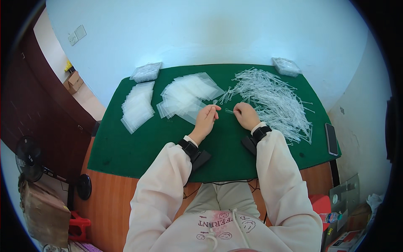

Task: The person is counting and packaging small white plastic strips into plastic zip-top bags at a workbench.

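My left hand (205, 120) is closed, and the end of a small transparent plastic stick (215, 102) pokes up past its fingertips. Across a short gap, my right hand (247, 116) pinches another thin transparent stick (229, 111) that points toward the left hand. To the right spreads a large loose pile of transparent plastic sticks (273, 101), many with a widened or looped end. Fanned transparent plastic bags (187, 93) lie just beyond my left hand. Farther left is a second fan of plastic bags (139, 105).
A green-covered table (121, 153) stands against the wall. Wrapped transparent bundles sit at its back left (146, 72) and back right (286, 66). A phone (331, 139) lies by the right edge. On the left are a black fan (29, 157) and a cardboard box (46, 214).
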{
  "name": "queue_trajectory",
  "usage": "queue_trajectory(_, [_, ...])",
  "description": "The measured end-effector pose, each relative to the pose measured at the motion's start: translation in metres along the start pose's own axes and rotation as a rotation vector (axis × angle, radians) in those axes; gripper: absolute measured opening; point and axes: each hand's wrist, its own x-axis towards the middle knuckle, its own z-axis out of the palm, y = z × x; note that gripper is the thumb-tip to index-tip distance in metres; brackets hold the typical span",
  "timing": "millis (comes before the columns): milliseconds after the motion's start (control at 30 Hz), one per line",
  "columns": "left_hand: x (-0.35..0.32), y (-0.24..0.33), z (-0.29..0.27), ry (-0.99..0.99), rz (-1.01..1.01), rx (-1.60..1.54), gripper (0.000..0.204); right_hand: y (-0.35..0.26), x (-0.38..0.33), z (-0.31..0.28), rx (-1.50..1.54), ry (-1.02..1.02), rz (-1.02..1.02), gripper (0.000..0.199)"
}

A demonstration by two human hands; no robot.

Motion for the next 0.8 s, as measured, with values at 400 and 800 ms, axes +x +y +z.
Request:
queue_trajectory(400, [0.001, -0.002, 0.000, -0.034, 0.007, -0.018, 0.023, -0.022, -0.002, -0.002, 0.285, 0.036, 0.057, 0.008])
queue_trajectory(800, [0.000, -0.004, 0.000, -0.082, -0.093, -0.030, 0.025, -0.041, -0.004, -0.013, 0.888, -0.113, 0.198, 0.030])
